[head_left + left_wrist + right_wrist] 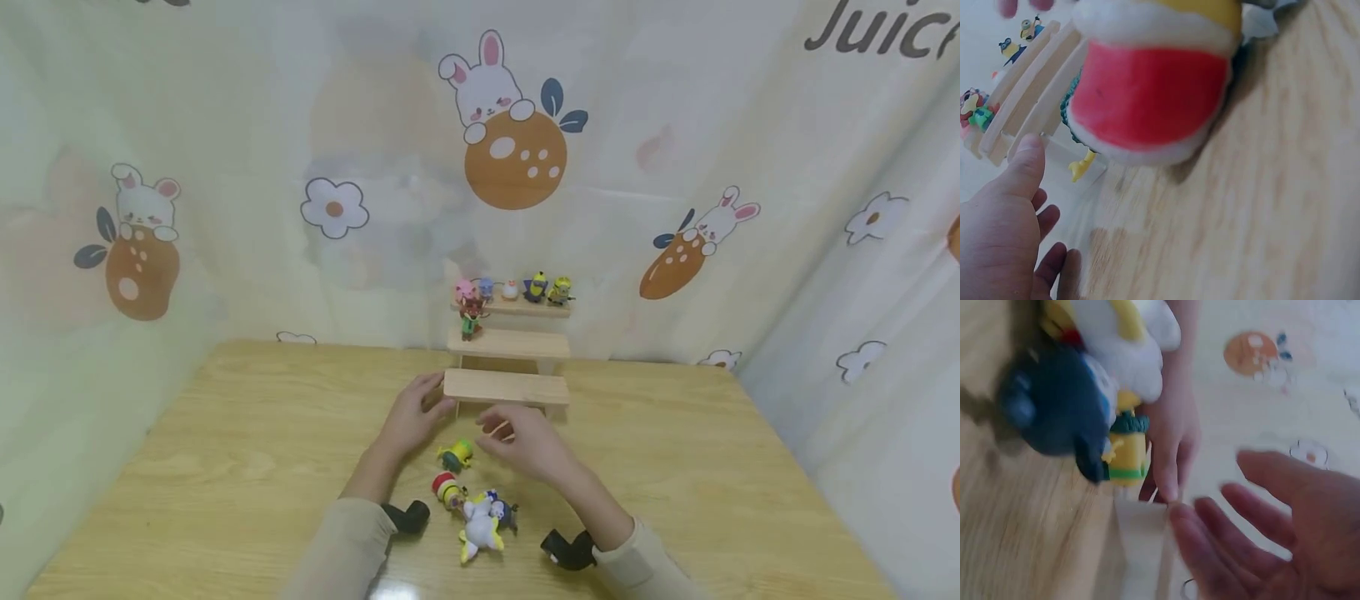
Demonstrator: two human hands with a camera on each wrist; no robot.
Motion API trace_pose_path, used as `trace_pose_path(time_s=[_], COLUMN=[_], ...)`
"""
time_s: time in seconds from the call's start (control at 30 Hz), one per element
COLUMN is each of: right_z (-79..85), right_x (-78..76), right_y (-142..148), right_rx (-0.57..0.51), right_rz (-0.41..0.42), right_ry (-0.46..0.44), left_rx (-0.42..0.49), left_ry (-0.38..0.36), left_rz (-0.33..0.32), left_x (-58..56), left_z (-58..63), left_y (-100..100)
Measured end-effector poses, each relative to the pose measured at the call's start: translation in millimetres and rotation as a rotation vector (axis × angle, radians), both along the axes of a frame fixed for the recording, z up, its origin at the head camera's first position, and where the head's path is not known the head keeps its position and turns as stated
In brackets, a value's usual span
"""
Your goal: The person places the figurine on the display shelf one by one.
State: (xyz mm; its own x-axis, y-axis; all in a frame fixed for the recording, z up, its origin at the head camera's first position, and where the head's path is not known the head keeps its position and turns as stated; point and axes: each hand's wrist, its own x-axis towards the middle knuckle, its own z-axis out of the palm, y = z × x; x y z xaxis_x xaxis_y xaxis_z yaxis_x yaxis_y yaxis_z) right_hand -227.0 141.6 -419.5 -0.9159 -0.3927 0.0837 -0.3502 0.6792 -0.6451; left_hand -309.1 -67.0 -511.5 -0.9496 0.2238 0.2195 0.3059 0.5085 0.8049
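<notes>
My left hand (417,414) is at the left end of the lowest step of a small wooden three-step stand (506,387), its thumb (1030,150) right at the wood and its fingers apart. My right hand (529,439) hovers in front of that step, fingers loosely bent around nothing. Between the hands lies a yellow-and-green toy figure (457,455). Nearer to me are a yellow figure with a red-and-white hat (446,482), large in the left wrist view, a white figure with yellow tips (482,528) and a dark blue figure (1054,403).
A fox figure (471,320) in green stands at the left of the middle step. Several small figures, among them a yellow one (559,290), line the top step. A patterned curtain (405,275) hangs behind the wooden table (247,450). Black bands (567,551) sit at both wrists.
</notes>
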Motion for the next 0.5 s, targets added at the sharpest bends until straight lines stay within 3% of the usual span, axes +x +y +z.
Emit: trace_pose_path(time_s=[0.13,0.3,0.4,0.5], right_z=[9.7,24.1,27.3,26.8], right_x=[18.0,38.1,49.3,55.3], right_y=[0.0,-3.1,-5.7,-7.4], right_rx=[0.104,0.314,0.461,0.529], right_rz=[0.131,0.252,0.28,0.274], right_ry=[-0.068,-0.03,0.014,0.013], left_rx=[-0.004,0.015,0.006,0.007], left_ry=[0.009,0.028,0.036,0.026], left_rz=[-0.011,-0.019,-0.021,-0.018], left_x=[-2.7,-2.0,-0.7,1.6], left_z=[2.7,2.2,0.9,0.8], left_y=[2.0,1.3,0.6,0.0])
